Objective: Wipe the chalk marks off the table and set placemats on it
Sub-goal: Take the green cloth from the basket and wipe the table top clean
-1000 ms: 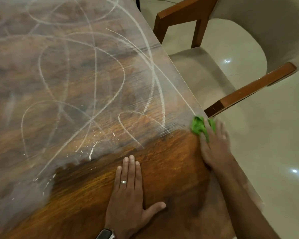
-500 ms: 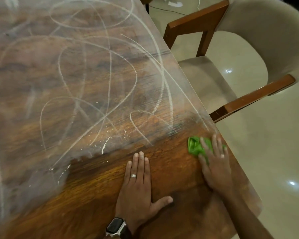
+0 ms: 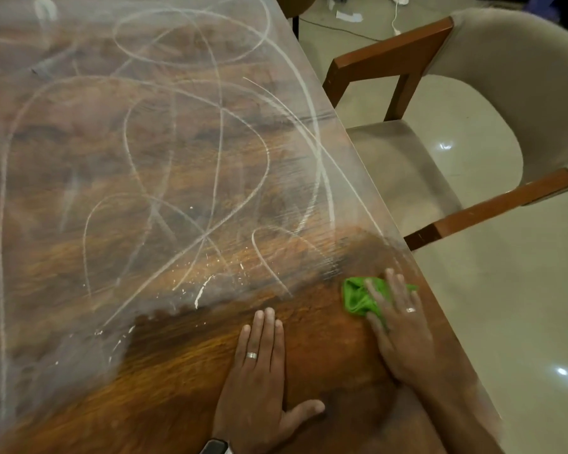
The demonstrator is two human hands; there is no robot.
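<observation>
the head view looks down on a brown wooden table [image 3: 184, 371] whose far and left parts are covered in looping white chalk marks [image 3: 210, 132], with small white flecks scattered near the edge of the smeared area. the near right part of the table is bare, darker wood with no chalk on it, and the border between the two runs roughly from the lower left up toward the right edge. the right hand [image 3: 399, 326] lies flat, fingers spread, pressing a green cloth [image 3: 358, 296] onto the table close to its right edge, right at that border; the cloth is bunched and shows out from under the fingers on the left and a little on the right. a ring sits on one finger of this hand. the left hand [image 3: 259, 378] rests palm down on the bare wood, fingers straight and together, thumb out to the right, holding nothing; it also bears a ring, and a dark watch [image 3: 214, 447] shows at the wrist. the two hands are near each other but apart. beside the table's right edge stands a chair [image 3: 512, 93] with a beige seat and back and brown wooden arms, on a glossy pale floor [image 3: 505, 339]. no placemats can be seen.
</observation>
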